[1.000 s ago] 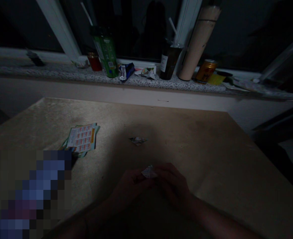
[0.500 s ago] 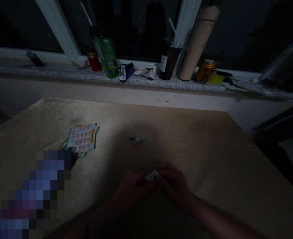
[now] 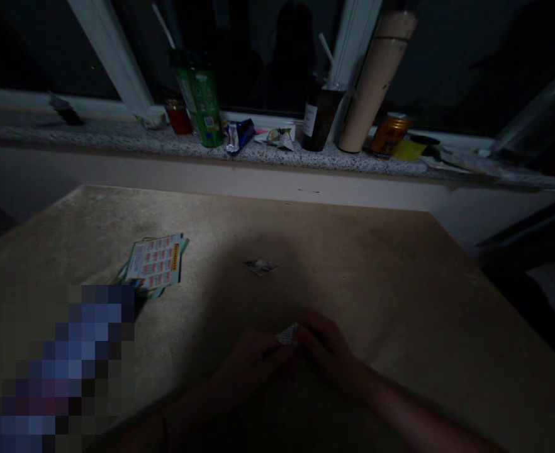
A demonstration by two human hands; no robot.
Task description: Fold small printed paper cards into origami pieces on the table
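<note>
A small folded piece of paper (image 3: 287, 334), pale with fine print, sits between my two hands low in the middle of the view. My left hand (image 3: 257, 358) pinches its left side, thumb along the near edge. On the other side my right hand (image 3: 327, 343) has its fingers closed on the paper's right end. Both hands lie in deep shadow, so their fingertips are hard to make out. Beyond them on the table (image 3: 381, 264) lies another folded paper piece (image 3: 261, 267), diamond-shaped with a coloured print.
Several printed cards (image 3: 155, 261) lie stacked at left, near a pixelated area. On the windowsill (image 3: 268, 154) stand a green cup (image 3: 201, 104), a dark cup with a straw (image 3: 322, 116), a tall pinkish flask (image 3: 374, 88), a gold can (image 3: 391, 134) and a blue wrapper (image 3: 240, 135).
My right hand's fingers have shifted slightly on the paper, and the paper is turned a little. My left hand has moved slightly. The rest is unchanged.
</note>
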